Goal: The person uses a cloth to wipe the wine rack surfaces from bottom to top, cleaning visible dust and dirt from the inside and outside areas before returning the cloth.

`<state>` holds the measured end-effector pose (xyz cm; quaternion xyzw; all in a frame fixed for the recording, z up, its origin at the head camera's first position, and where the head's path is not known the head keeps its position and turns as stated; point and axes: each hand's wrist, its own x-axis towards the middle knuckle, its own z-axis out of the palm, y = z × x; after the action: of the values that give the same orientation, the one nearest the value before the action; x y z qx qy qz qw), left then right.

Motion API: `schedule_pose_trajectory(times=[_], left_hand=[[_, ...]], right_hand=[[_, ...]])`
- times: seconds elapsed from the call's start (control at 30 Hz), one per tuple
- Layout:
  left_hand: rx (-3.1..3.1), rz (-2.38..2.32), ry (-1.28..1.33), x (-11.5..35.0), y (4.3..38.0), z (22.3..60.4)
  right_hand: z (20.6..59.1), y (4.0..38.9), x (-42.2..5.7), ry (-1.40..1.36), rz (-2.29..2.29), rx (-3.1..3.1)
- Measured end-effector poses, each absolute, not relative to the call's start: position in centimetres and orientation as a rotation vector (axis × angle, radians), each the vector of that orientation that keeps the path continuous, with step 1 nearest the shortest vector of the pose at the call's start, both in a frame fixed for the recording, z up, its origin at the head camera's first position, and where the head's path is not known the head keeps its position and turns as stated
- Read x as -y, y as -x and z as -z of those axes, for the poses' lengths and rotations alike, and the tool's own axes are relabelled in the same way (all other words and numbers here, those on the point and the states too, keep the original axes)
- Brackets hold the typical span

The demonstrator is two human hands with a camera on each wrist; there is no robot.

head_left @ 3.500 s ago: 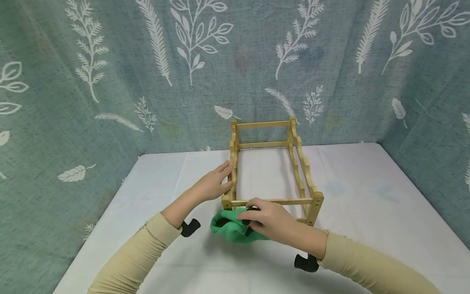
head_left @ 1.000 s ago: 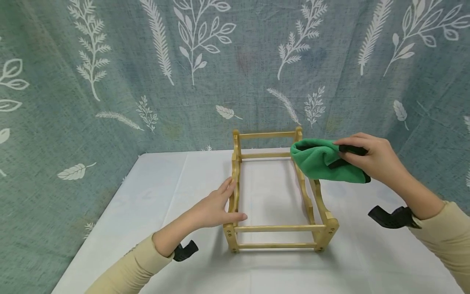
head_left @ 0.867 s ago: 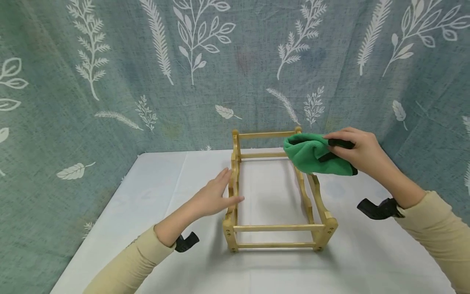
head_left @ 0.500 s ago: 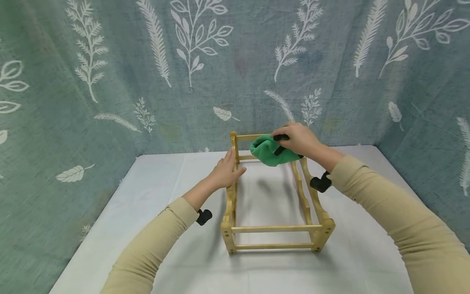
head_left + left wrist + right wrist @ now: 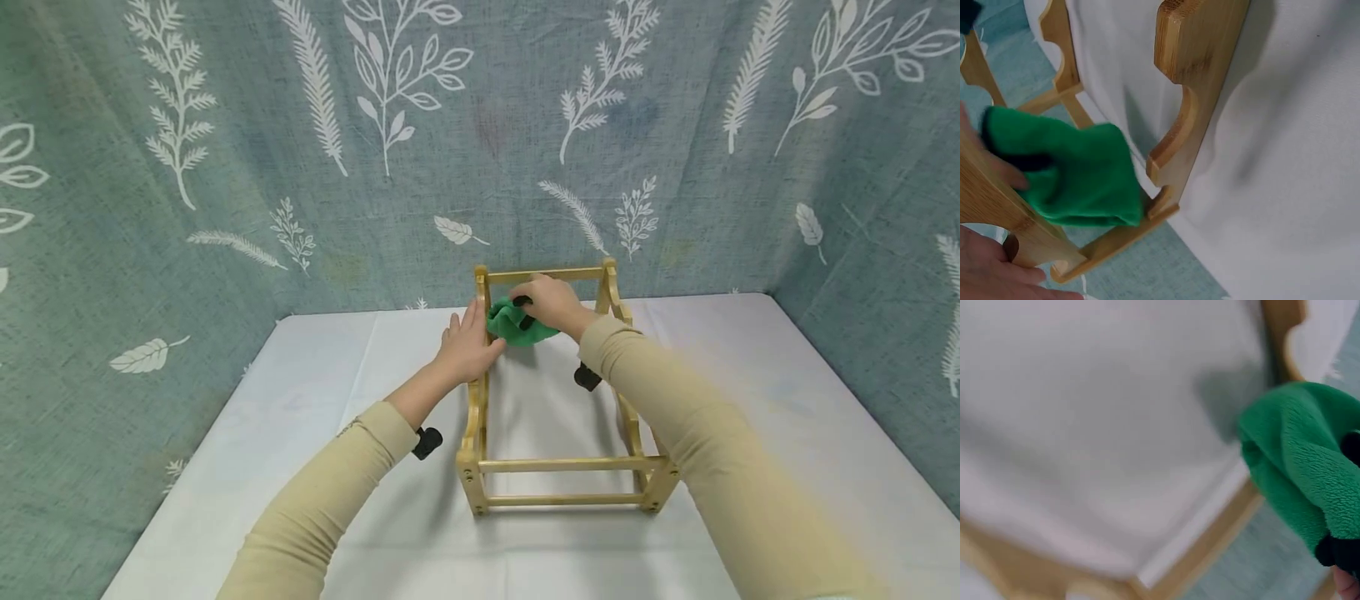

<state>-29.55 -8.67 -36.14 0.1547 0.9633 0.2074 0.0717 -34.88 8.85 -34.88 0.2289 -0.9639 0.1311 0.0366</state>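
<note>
A wooden rack (image 5: 562,464) with scalloped side rails and crossbars at both ends stands on the white-covered table. My right hand (image 5: 551,302) grips a bunched green cloth (image 5: 513,327) with black trim, inside the rack at its far left corner. The cloth (image 5: 1085,169) hangs by the inner face of the side rail in the left wrist view; whether it touches the wood I cannot tell. My left hand (image 5: 467,350) lies at the left side rail near the far end, fingers straight along the outside, thumb over the top.
A green curtain (image 5: 360,225) with white leaf prints hangs behind the table and along both sides. The white table cover (image 5: 322,383) spreads around the rack. A black camera mount (image 5: 427,443) sits under the left wrist, another (image 5: 587,377) under the right.
The cloth went from the rack's near end to above its right side, then left and down into the far left corner. My left hand has moved farther back along the rail.
</note>
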Motion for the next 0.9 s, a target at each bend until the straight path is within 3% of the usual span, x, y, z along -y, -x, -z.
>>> schedule_pose_trajectory(times=[0.27, 0.9], left_hand=[[-2.882, -0.587, -0.422, 8.6, 29.5, 36.2], [-2.870, -0.587, -0.425, 8.8, 29.9, 36.4]], right_hand=[[38.5, 36.5, -8.6, -0.642, -0.380, 2.944], [40.7, 38.2, -8.6, -0.980, -0.281, 3.277]])
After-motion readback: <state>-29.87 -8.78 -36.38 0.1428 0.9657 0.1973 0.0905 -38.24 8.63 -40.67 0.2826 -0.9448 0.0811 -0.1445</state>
